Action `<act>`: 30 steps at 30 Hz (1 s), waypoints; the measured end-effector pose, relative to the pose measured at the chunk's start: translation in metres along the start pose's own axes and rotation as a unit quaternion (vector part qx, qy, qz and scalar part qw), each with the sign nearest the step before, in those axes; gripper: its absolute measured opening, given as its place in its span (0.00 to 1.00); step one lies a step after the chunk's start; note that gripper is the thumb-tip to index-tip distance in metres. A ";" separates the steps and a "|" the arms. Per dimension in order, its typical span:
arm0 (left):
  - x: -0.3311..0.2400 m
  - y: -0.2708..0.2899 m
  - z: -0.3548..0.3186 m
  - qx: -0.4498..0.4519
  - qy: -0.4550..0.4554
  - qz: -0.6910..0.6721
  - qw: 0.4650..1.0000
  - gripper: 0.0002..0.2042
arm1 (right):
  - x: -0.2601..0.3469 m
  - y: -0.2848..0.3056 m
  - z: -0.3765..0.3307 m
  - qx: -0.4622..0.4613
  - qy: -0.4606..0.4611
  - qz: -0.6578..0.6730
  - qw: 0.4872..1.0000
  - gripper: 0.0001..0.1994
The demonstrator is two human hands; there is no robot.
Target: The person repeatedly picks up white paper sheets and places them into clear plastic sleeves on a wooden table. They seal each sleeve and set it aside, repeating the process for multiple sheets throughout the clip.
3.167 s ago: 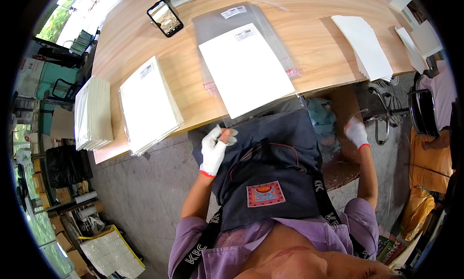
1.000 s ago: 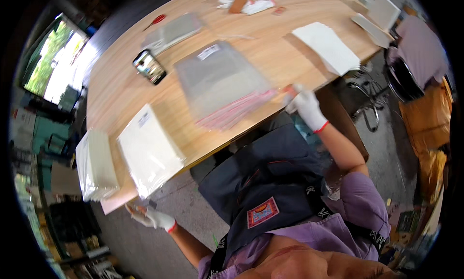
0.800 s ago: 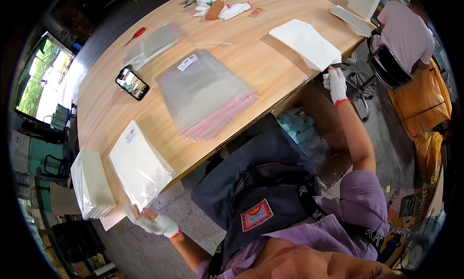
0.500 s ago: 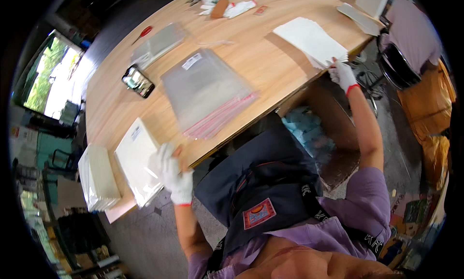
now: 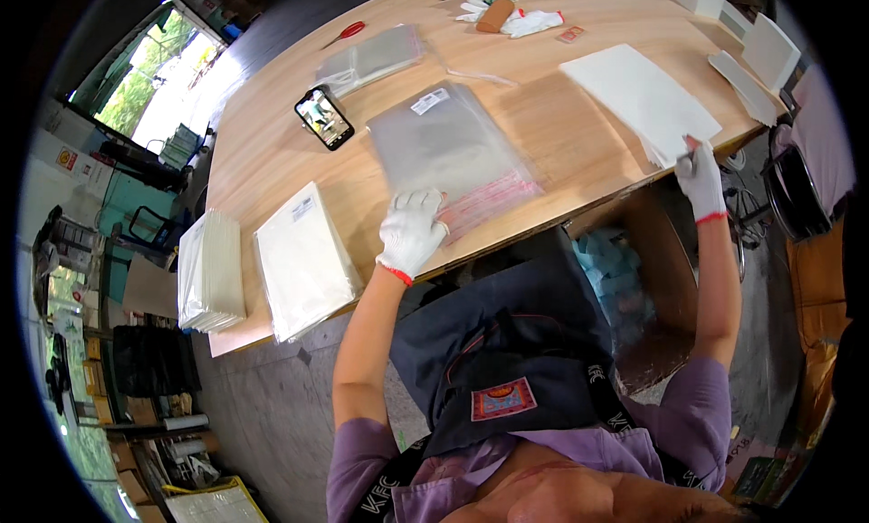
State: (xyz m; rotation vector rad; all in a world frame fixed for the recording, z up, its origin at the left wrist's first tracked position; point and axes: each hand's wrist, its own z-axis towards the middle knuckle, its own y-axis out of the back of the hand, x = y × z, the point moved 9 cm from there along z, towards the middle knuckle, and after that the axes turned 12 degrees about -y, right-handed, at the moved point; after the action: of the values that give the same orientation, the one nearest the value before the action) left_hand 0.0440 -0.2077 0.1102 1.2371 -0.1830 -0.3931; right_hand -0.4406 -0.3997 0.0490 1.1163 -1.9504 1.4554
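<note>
My left hand (image 5: pixel 413 229), in a white glove with a red cuff, lies on the near left corner of a stack of clear plastic bags (image 5: pixel 434 143) with pink-edged flaps. Its thumb and forefinger are apart at the flaps. In the matching glove, my right hand (image 5: pixel 700 181) pinches the near right corner of fanned white sheets (image 5: pixel 638 97); some fingers are hidden. Left of the bags lies a stack of white sheets in clear wrapping (image 5: pixel 306 260). Beside it, at the table's left end, stands a thicker pile of wrapped white packs (image 5: pixel 210 269).
A phone (image 5: pixel 323 118), more clear bags (image 5: pixel 376 57), red-handled scissors (image 5: pixel 346 33) and spare gloves (image 5: pixel 534 22) lie farther back on the wooden table (image 5: pixel 262 152). A cardboard box (image 5: pixel 665 251) with blue scraps stands below the edge. A chair (image 5: pixel 801 192) and another person are at right.
My left hand has moved right, from the wrapped white stack to the bags' flap corner. My right hand stays at the sheets' corner. The whole view has shifted.
</note>
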 end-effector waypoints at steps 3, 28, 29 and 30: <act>0.003 -0.013 0.010 0.107 0.072 0.024 0.991 0.13 | -0.041 -0.028 -0.052 -0.057 -0.062 0.025 0.996 0.11; 0.011 0.005 -0.005 -0.090 0.122 -0.044 0.987 0.13 | -0.193 -0.101 -0.144 0.039 -0.217 0.071 0.973 0.17; 0.008 0.008 -0.006 -0.101 0.109 -0.062 0.987 0.14 | -0.201 -0.098 -0.144 0.062 -0.217 0.069 0.972 0.18; 0.003 0.010 -0.004 -0.112 0.092 -0.080 0.986 0.15 | -0.210 -0.093 -0.144 0.084 -0.215 0.069 0.971 0.18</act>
State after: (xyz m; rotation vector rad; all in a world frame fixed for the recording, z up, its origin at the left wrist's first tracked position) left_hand 0.0502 -0.2031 0.1182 1.0613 0.1178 -0.4233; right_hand -0.2607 -0.2059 -0.0092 1.5002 -2.2665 1.5749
